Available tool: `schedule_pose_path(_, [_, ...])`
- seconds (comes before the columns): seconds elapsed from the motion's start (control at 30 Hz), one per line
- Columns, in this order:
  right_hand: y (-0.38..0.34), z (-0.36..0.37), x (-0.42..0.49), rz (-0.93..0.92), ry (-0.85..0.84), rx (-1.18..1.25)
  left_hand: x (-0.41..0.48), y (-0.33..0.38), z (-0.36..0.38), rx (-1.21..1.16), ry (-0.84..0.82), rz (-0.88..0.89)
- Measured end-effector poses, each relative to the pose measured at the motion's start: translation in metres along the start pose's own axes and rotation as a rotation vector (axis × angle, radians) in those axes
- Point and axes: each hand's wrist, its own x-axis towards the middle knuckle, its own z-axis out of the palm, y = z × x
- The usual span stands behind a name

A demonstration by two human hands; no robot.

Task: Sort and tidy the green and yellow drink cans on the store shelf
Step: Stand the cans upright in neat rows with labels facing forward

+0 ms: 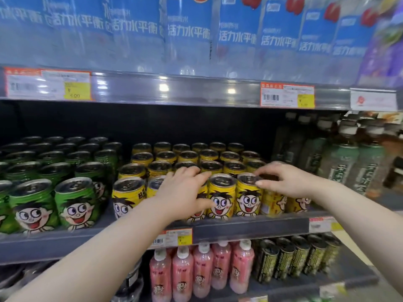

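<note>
Judging by the rows, most of the sorting is done: the green printed drink cans [74, 203] are massed on the left of the grey metal store shelf [250, 227] and the yellow printed drink cans [220, 199] on the right, with a narrow gap kept between. The left grip [183, 192] is curled round one front-row yellow can, largely hidden by it. The right grip [285, 182] is pinched on the top rim of another further right. Only straightening of the yellow front row seems left, since several labels there are turned aside.
</note>
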Motion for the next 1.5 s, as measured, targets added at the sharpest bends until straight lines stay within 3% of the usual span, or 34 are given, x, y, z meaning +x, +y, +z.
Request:
schedule_pose_path(0.1, [0.01, 0.002, -0.006, -0.018, -0.067, 0.01, 0.013, 0.016, 0.003, -0.028, -0.048, 0.083])
schedule_pose_path(0.27, [0.029, -0.013, -0.014, 0.062, 0.05, 0.155, 0.02, 0.026, 0.009, -0.011, 0.024, 0.071])
schedule_pose_path(0.37, [0.033, -0.01, -0.019, 0.078, -0.083, 0.062, 0.02, 0.026, 0.01, -0.02, 0.042, 0.056])
schedule_pose_path(0.63, [0.027, -0.009, -0.017, 0.123, 0.04, -0.109, 0.018, 0.028, 0.014, -0.007, 0.083, 0.041])
schedule_pose_path(0.8, [0.04, -0.028, -0.018, 0.174, 0.022, 0.077, 0.014, 0.018, 0.011, -0.07, 0.058, 0.097])
schedule_pose_path(0.93, [0.057, -0.033, -0.022, 0.279, -0.136, -0.065, 0.0, -0.002, 0.001, -0.009, 0.101, 0.004])
schedule_pose_path(1.07, [0.062, -0.025, -0.018, 0.293, -0.054, -0.142, -0.015, -0.031, -0.006, 0.077, 0.032, -0.102])
schedule_pose_path(1.17, [0.059, -0.025, -0.014, 0.336, -0.047, -0.234, -0.023, -0.043, -0.004, 0.075, -0.018, -0.084])
schedule_pose_path(1.3, [0.053, -0.029, -0.014, 0.368, -0.134, -0.28, -0.025, -0.044, -0.003, 0.062, -0.001, -0.048])
schedule_pose_path(1.37, [0.042, -0.033, -0.015, 0.34, -0.14, -0.255, -0.027, -0.045, -0.005, 0.025, 0.007, -0.041])
schedule_pose_path(1.5, [-0.012, -0.021, -0.009, 0.07, 0.001, -0.102, -0.039, -0.063, -0.009, 0.029, 0.08, -0.138])
